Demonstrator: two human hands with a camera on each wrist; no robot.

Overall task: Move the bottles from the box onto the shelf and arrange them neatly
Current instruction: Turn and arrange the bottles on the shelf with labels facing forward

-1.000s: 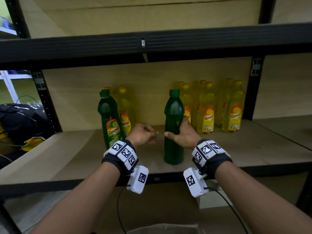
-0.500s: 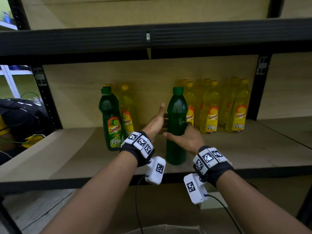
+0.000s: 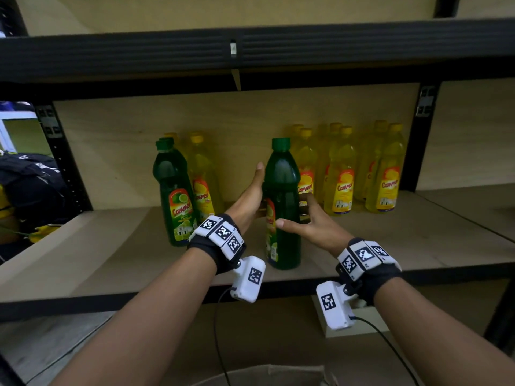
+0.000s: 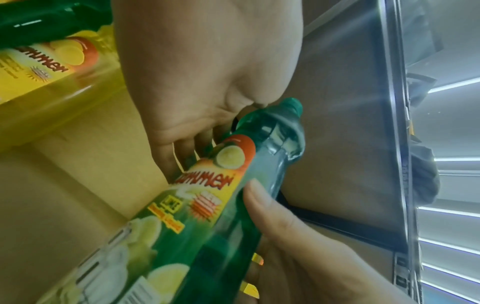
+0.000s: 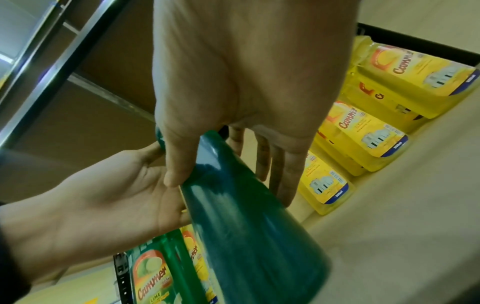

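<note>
A green bottle (image 3: 281, 196) stands upright near the front of the wooden shelf (image 3: 111, 246), its label edge showing on its left side. My left hand (image 3: 250, 196) lies flat against the bottle's left side with straight fingers. My right hand (image 3: 309, 224) holds it from the right, thumb across the front and fingers round the back. The right wrist view shows the same green bottle (image 5: 246, 205) between my right hand (image 5: 233, 92) and my left hand (image 5: 103, 195). In the left wrist view the bottle's label (image 4: 207, 205) faces the camera.
A second green bottle (image 3: 172, 196) stands to the left with yellow bottles behind it. Several yellow bottles (image 3: 340, 176) stand in rows at the back right. The upper shelf beam (image 3: 250, 48) hangs overhead. A cardboard box rim (image 3: 264, 374) shows below.
My left hand has come from a loose fist beside the bottle to lie flat on its left side. The bottle has turned, so its label now shows at the left.
</note>
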